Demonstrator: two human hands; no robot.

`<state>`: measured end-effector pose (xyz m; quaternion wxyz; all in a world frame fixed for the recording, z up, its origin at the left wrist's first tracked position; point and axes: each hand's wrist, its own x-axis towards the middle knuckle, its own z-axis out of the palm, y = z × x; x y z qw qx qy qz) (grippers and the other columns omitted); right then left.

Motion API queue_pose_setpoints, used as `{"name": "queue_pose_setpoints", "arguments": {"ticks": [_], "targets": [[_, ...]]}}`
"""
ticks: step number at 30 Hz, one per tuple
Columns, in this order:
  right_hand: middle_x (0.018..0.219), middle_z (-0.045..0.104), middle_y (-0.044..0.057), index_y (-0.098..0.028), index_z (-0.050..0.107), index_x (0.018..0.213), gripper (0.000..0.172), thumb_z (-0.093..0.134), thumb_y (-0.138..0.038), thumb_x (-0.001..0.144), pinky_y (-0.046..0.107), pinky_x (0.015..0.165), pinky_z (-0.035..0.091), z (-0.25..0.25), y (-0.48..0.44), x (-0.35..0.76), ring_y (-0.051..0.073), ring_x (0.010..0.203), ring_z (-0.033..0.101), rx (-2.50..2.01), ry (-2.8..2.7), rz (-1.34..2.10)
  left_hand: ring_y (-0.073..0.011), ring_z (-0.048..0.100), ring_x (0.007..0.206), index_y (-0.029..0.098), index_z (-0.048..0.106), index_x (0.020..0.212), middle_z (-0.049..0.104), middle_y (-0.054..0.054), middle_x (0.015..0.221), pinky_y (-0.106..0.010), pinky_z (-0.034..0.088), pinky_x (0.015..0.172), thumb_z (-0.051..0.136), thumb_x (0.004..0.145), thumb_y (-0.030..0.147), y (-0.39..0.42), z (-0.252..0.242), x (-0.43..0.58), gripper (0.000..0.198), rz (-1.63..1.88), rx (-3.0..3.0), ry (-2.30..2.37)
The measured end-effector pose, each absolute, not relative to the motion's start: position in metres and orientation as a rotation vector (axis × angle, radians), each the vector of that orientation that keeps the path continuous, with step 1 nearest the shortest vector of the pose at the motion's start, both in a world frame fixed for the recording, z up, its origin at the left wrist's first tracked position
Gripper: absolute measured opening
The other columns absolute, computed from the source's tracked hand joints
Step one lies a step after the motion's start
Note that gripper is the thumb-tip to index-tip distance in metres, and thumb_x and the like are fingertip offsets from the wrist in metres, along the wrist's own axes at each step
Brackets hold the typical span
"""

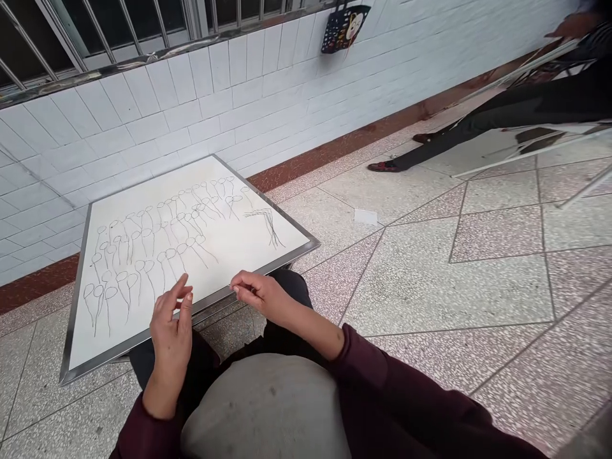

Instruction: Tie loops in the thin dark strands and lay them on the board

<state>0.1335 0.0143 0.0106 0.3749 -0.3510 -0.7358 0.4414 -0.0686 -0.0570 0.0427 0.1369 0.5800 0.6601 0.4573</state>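
Note:
A white board (229,255) with a metal edge lies in front of me, its near side by my knees. Rows of thin dark strands, each with a round loop (111,292) and a loose tail, are spread over it. At its right part lies a bent bundle of unlooped strands (270,223). My left hand (171,328) is above the near edge, thumb and fingers apart, with nothing visible between them. Just right of it, my right hand (261,294) has thumb and forefinger pinched together at the edge. Anything between those fingertips is too thin to make out.
A white tiled wall (201,108) with a barred window runs behind the board. A dotted dark bag (345,29) hangs there. On the speckled floor lies a white paper piece (366,217). Another person's outstretched leg (440,140) is at the far right, beside another board.

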Motion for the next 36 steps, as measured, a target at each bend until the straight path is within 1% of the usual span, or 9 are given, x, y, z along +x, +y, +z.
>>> {"name": "queue_pose_setpoints", "arguments": {"ticks": [2,4,8,12,19,23,25,31,36], "targets": [[0.068,0.054,-0.002,-0.018,0.06,0.09,0.014,0.051,-0.03,0.091,0.021,0.055,0.034,0.014,0.019,0.136,0.01,0.058,0.044,-0.865,-1.899,1.181,-0.0194,0.062,0.106,0.026,0.062,0.125,0.07,-0.006,0.11,-0.034,0.047,0.093,0.051,0.093,0.04,-0.053,0.045,-0.071,0.037,1.275,1.585,1.774],[0.067,0.054,-0.002,-0.017,0.06,0.089,0.015,0.051,-0.029,0.09,0.02,0.054,0.034,0.018,0.022,0.136,0.01,0.058,0.044,-0.856,-1.905,1.222,-0.0191,0.065,0.101,0.024,0.062,0.125,0.072,-0.006,0.107,-0.035,0.048,0.095,0.052,0.092,0.043,-0.05,0.045,-0.068,0.04,1.232,1.452,1.658],[0.062,0.047,-0.004,-0.017,0.061,0.088,0.014,0.052,-0.028,0.089,0.02,0.052,0.031,0.019,0.025,0.137,0.009,0.055,0.039,-0.858,-1.912,1.209,-0.0163,0.068,0.083,0.021,0.061,0.126,0.073,-0.007,0.102,-0.032,0.054,0.084,0.058,0.088,0.046,-0.049,0.044,-0.06,0.046,1.196,1.264,1.5],[0.062,0.045,-0.005,-0.017,0.062,0.093,0.013,0.051,-0.023,0.089,0.02,0.051,0.03,0.017,0.023,0.139,0.009,0.054,0.036,-0.882,-1.948,1.089,-0.0146,0.067,0.079,0.019,0.061,0.126,0.074,-0.007,0.098,-0.029,0.055,0.077,0.06,0.086,0.046,-0.05,0.047,-0.058,0.048,1.228,1.164,1.445],[0.07,0.059,-0.001,-0.019,0.065,0.092,0.014,0.052,-0.023,0.092,0.021,0.056,0.035,0.015,0.023,0.139,0.01,0.058,0.046,-0.892,-2.043,0.84,-0.0165,0.068,0.084,0.019,0.063,0.123,0.073,-0.006,0.091,-0.029,0.056,0.077,0.069,0.08,0.04,-0.05,0.051,-0.055,0.049,1.215,1.111,1.406],[0.081,0.067,0.001,-0.02,0.066,0.096,0.013,0.054,-0.022,0.091,0.021,0.061,0.038,0.011,0.024,0.139,0.011,0.064,0.054,-0.869,-2.017,0.789,-0.0163,0.068,0.081,0.019,0.064,0.121,0.073,-0.005,0.089,-0.029,0.057,0.074,0.071,0.078,0.039,-0.048,0.048,-0.053,0.048,1.205,1.085,1.377],[0.08,0.066,0.001,-0.02,0.067,0.096,0.013,0.054,-0.022,0.091,0.021,0.06,0.038,0.01,0.024,0.14,0.011,0.064,0.054,-0.877,-2.026,0.773,-0.0167,0.069,0.082,0.018,0.065,0.119,0.074,-0.005,0.091,-0.029,0.057,0.074,0.071,0.077,0.039,-0.047,0.048,-0.053,0.047,1.199,1.085,1.368],[0.061,0.053,-0.004,-0.019,0.064,0.089,0.01,0.055,-0.022,0.089,0.02,0.054,0.033,0.012,0.022,0.142,0.009,0.054,0.045,-0.947,-2.035,0.735,-0.0155,0.068,0.082,0.019,0.062,0.124,0.074,-0.007,0.098,-0.031,0.056,0.079,0.072,0.076,0.037,-0.045,0.052,-0.053,0.052,1.098,1.118,1.361],[0.067,0.06,-0.002,-0.019,0.063,0.086,0.01,0.053,-0.02,0.088,0.021,0.055,0.033,0.014,0.019,0.143,0.009,0.055,0.047,-1.02,-2.004,0.648,-0.0157,0.067,0.08,0.019,0.061,0.125,0.073,-0.009,0.099,-0.03,0.055,0.072,0.07,0.076,0.034,-0.042,0.048,-0.049,0.052,1.035,1.221,1.373]]}}
